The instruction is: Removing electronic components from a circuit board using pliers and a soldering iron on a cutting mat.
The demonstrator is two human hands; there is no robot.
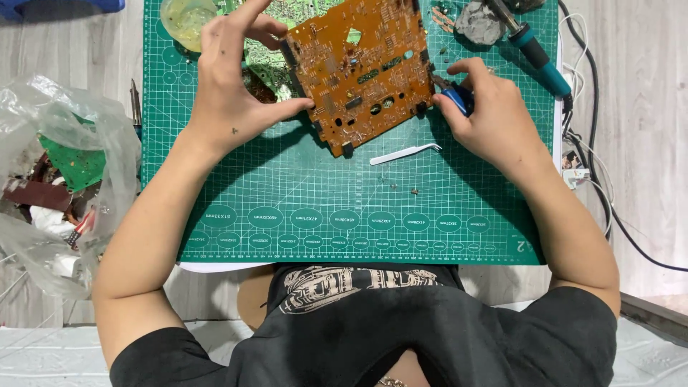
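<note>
On the green cutting mat (301, 186), toward twelve o'clock: an orange circuit board (362, 72), tilted, pinched at its nine o'clock edge between thumb and fingers of the left hand (233, 93). At the board's three o'clock edge, the right hand (487, 115), fingers curled tight around a blue-handled tool (459, 97) touching the board. Below, at six o'clock of the board, white tweezers (405, 153) lying flat. At eleven o'clock, a clear round dish (185, 20) holding yellowish residue. Far out at nine o'clock, a crumpled plastic bag (57, 179) containing green board scraps. At one o'clock, a soldering iron (534, 46).
</note>
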